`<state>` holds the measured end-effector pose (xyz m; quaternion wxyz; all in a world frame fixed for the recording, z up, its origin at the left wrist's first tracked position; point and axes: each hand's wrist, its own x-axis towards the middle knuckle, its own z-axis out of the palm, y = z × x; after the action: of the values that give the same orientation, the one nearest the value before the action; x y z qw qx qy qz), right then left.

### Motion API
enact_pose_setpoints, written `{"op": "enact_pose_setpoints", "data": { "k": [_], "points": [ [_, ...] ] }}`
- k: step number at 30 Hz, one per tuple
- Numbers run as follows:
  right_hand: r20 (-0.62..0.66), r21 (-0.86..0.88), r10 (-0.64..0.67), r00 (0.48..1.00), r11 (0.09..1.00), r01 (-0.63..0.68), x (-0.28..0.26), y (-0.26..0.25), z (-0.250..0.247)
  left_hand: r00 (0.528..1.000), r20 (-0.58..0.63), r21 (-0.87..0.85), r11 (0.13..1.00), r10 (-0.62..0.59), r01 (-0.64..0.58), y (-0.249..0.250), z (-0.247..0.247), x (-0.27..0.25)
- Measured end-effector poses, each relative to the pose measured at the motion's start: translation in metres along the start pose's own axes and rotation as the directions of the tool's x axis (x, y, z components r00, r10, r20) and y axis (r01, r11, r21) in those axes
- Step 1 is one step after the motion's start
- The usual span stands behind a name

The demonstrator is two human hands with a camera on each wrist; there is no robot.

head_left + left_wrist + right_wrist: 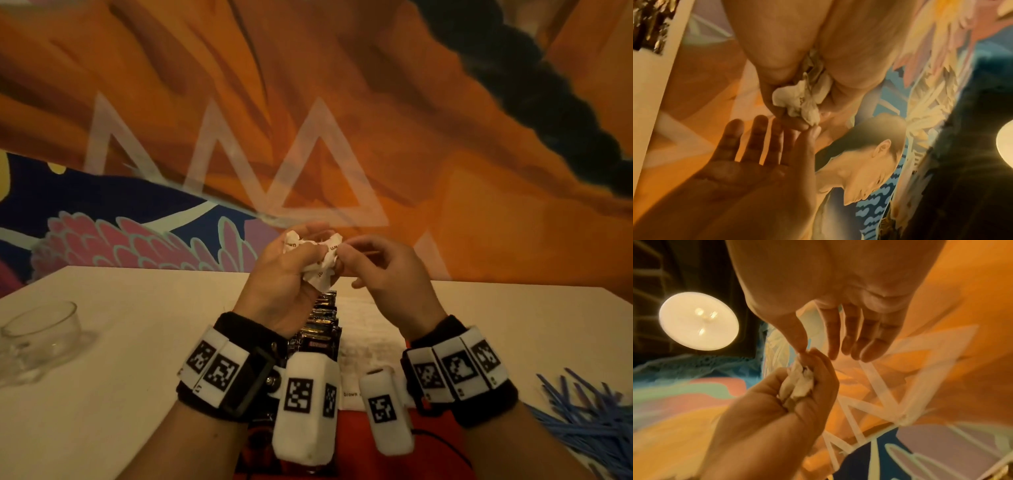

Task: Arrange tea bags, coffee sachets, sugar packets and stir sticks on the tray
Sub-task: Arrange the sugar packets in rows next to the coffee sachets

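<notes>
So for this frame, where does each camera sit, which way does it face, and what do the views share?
Head: on the head, facing forward and down over the table to the mural; shows both forearms, left hand gripping crumpled packets, right hand pinching them.
Left wrist: along the left palm, tilted upward; shows packets and right hand.
Right wrist: along the right fingers, upward to a lamp; shows left hand.
All share the packets.

Both forearms rise from banded wrists, the left hand [284, 274] raised above the desk's far edge with fingers curled tight round a crumpled white wad, the right hand [387, 274] beside it pinching at the wad's edge, other fingers loosely extended.
</notes>
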<state>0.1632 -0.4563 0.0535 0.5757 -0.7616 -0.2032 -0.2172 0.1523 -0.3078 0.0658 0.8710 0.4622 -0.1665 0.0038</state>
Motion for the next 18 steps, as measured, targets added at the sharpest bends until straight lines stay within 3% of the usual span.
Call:
{"op": "enact_pose_setpoints", "data": {
  "k": [3, 5, 10, 14, 18],
  "points": [
    [0.101, 0.17, 0.102, 0.99, 0.978, -0.118, 0.0, 0.0, -0.004, 0.999, 0.044, 0.118, 0.993, 0.028, -0.033, -0.001, -0.002, -0.001],
    [0.123, 0.215, 0.099, 0.988, 0.969, -0.124, 0.0, 0.0, -0.007, 0.998, 0.055, 0.168, 0.985, 0.021, -0.03, -0.002, -0.002, 0.0],
    [0.033, 0.178, 0.035, 0.999, 0.983, -0.041, 0.0, -0.002, -0.013, 1.0, 0.005, 0.243, 0.97, 0.02, -0.021, -0.006, -0.002, -0.001],
    [0.073, 0.248, 0.077, 0.994, 0.964, -0.092, -0.002, -0.005, -0.017, 1.0, -0.021, 0.277, 0.961, -0.001, 0.007, -0.007, -0.001, -0.002],
    [0.114, 0.202, 0.085, 0.99, 0.974, -0.106, -0.001, -0.005, -0.022, 0.999, -0.013, 0.47, 0.881, -0.049, 0.049, -0.008, -0.004, -0.003]
  ]
}}
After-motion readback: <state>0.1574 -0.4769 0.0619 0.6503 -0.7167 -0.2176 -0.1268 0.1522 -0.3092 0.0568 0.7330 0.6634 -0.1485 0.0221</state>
